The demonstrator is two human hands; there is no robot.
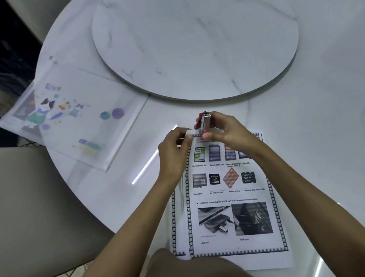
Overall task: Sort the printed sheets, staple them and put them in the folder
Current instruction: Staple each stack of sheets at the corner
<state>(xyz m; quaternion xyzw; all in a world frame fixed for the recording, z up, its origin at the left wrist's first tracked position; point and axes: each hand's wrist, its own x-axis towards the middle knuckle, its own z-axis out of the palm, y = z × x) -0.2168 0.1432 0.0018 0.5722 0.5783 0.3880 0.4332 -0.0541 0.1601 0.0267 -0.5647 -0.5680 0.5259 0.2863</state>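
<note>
A stack of printed sheets [228, 201] with pictures of memory cards and USB ports lies on the white marble table in front of me. My left hand [173, 148] pinches the stack's top left corner. My right hand [224, 131] grips a small red and silver stapler [204, 121], held at that same corner over the paper's edge. A translucent folder [75, 114] with cartoon cat stickers lies flat to the left, partly over the table's rim.
A round marble turntable [196, 37] fills the table's middle beyond my hands. A beige chair seat [25, 215] stands at the left, close to the table edge. Tiled floor shows below it.
</note>
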